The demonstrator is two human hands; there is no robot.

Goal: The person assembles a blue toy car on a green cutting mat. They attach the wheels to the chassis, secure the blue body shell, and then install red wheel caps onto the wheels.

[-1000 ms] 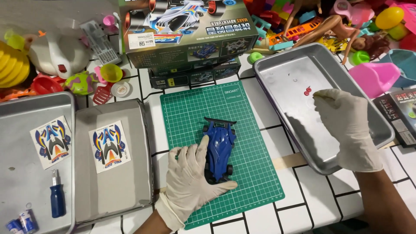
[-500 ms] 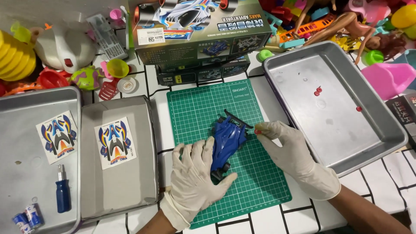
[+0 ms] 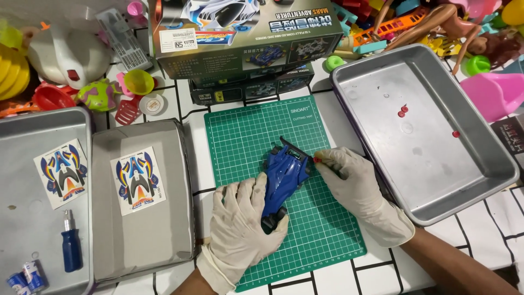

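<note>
— Where's the blue model car?

— On the green cutting mat, tilted, nose toward the far right.

— Left hand?

— Gloved, fingers wrapped around the near end of the car, holding it.

— Right hand?

— Gloved too — fingertips pinched narrow on a small red piece at the car's far corner. Just beside the right-hand metal tray, with three red bits inside.

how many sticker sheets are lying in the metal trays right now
2. One sticker sheet lies in the far-left tray, above a blue screwdriver. The other sticker sheet lies in the middle tray. None shows in the right tray.
</note>
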